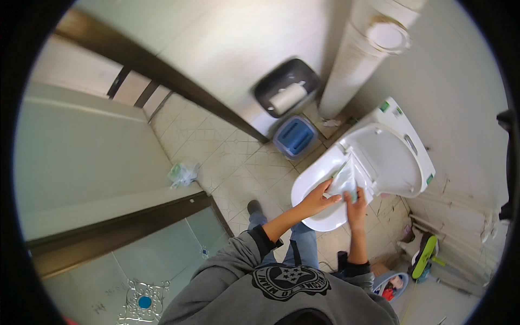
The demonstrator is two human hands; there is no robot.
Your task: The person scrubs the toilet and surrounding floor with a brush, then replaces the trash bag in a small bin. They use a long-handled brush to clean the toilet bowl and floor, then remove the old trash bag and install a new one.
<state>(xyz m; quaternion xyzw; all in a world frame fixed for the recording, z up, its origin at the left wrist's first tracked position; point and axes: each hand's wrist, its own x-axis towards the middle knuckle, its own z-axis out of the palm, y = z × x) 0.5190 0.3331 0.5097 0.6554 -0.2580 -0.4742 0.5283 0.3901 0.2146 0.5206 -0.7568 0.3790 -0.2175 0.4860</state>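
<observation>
My left hand (317, 201) and my right hand (356, 210) are over the bowl of a white toilet (305, 187). Between them is a thin, pale whitish-green piece (344, 180), folded to a point at its far end. Whether it is a cloth or a plastic packet I cannot tell. The right fingers pinch its near right edge, while the left thumb and forefinger close on its left side. Behind it, the toilet lid (385, 154) stands raised against the tank. The piece covers part of the bowl.
A blue-lidded bin (296, 136) stands by the wall, below a dark paper holder with a white roll (288, 97). A thick white pipe (355, 59) rises beside the toilet. At right are a green-and-black brush (424, 255) and a blue bucket (400, 281). A plastic bag (184, 174) lies left.
</observation>
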